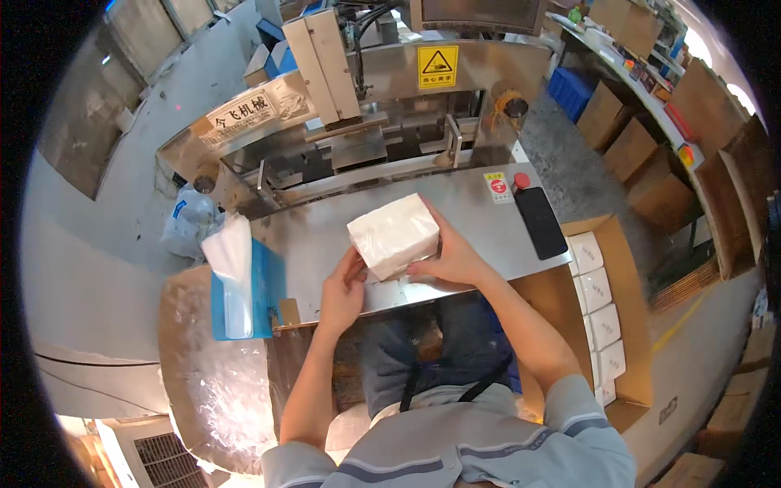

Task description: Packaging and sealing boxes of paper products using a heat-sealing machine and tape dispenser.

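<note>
A white block-shaped pack of tissues (394, 232), in what looks like glossy clear film, is held tilted above the front of the steel worktop (313, 260). My right hand (457, 259) grips its right side, thumb along the lower front edge and fingers behind. At the lower left corner, my left hand (342, 294) holds it with curled fingers. Some fingertips are hidden behind the pack.
Behind the worktop stands a machine with a metal frame (480, 61). A black phone (540, 221) and red button (521, 180) lie to the right, near a carton (626, 244) of white packs. Left are a blue box (268, 268) with white plastic sleeves and a bin of clear film (224, 390).
</note>
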Available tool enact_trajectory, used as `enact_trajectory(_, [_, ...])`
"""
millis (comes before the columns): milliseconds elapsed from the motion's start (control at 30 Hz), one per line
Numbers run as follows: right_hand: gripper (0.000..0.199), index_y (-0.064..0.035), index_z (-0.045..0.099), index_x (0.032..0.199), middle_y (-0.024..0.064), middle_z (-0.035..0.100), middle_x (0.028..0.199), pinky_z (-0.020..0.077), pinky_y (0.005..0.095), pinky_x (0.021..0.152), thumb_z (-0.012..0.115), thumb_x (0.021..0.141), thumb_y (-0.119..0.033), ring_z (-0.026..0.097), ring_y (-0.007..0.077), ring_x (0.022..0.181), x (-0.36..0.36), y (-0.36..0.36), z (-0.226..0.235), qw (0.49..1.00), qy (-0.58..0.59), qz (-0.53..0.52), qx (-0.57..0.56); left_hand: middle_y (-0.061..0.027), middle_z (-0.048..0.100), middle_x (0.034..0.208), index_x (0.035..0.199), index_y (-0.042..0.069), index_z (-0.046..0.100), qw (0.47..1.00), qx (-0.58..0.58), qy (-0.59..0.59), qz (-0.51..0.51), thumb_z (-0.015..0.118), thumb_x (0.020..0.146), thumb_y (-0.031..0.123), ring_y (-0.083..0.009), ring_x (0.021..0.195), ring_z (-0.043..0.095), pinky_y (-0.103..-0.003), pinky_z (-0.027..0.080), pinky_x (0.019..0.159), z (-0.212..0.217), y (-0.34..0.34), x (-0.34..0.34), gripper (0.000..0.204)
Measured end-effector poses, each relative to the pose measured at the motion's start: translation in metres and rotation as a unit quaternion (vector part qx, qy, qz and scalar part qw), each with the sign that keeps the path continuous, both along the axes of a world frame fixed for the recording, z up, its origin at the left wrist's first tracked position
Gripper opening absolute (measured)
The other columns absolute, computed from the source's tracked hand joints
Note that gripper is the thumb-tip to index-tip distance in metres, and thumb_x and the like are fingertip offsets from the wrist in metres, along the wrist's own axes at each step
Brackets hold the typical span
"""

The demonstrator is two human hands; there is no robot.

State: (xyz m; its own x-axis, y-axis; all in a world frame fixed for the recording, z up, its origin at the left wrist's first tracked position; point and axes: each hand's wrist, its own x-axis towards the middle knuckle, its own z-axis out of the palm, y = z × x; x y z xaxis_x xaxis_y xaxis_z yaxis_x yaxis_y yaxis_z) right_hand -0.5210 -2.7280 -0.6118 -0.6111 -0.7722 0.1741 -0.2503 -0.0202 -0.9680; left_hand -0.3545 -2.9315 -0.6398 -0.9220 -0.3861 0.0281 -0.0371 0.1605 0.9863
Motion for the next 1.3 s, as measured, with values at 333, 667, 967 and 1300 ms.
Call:
enact_trajectory(333, [0.122, -0.0062, 0.015, 0.159, 0.0167, 0.042, 0.151, 0.0337, 0.0369, 0.115, 0.092, 0.064, -0.011, 0.041, 0.0245, 0.139, -0.002, -0.002, 0.003, 1.0, -0.001, -0.007, -0.007, -0.0126, 0.046, 0.148, 0.151, 0.001, 0.037, 0.996, 0.048, 0.02, 0.071, 0.056, 0.1, 0.037, -0.0231, 0.132, 0.048, -0.035, 0.037, 0.11, 0.076, 0.022, -0.039, 0.066])
enact_trajectory(667, [0.1, 0.0004, 0.038, 0.142, 0.0163, 0.054, 0.134, 0.0378, 0.0358, 0.112, 0.094, 0.062, -0.019, 0.052, 0.0262, 0.128, -0.002, 0.029, -0.001, 0.998, 0.003, -0.062, 0.023, -0.006, 0.065, 0.1, 0.141, 0.0, 0.05, 0.96, 0.238, 0.039, 0.139, 0.056, 0.092, 0.018, -0.0134, 0.085, 0.059, -0.03, 0.048, 0.073, 0.052, -0.006, -0.065, 0.053])
enact_trajectory(967, [0.097, -0.0006, 0.038, 0.142, 0.0129, 0.053, 0.137, 0.0367, 0.0382, 0.113, 0.092, 0.063, -0.015, 0.048, 0.0241, 0.131, 0.024, 0.18, 0.024, 0.968, -0.117, -0.223, -0.021, -0.028, 0.064, 0.122, 0.119, 0.006, 0.069, 0.873, -0.455, -0.139, -0.105, 0.051, 0.097, 0.047, -0.0401, 0.109, 0.064, -0.047, 0.047, 0.096, 0.004, -0.06, -0.193, 0.05])
enact_trajectory(1300, [0.078, -0.0068, 0.052, 0.136, 0.0212, 0.064, 0.122, 0.0493, 0.0437, 0.095, 0.083, 0.067, -0.023, 0.062, 0.0378, 0.112, 0.123, 0.476, 0.105, 0.602, 0.036, -0.468, 0.646, -0.0233, 0.068, 0.098, 0.112, -0.003, 0.066, 0.87, -0.418, -0.205, -0.163, 0.049, 0.102, 0.045, -0.0376, 0.089, 0.063, -0.043, 0.048, 0.081, -0.032, -0.08, -0.246, 0.052])
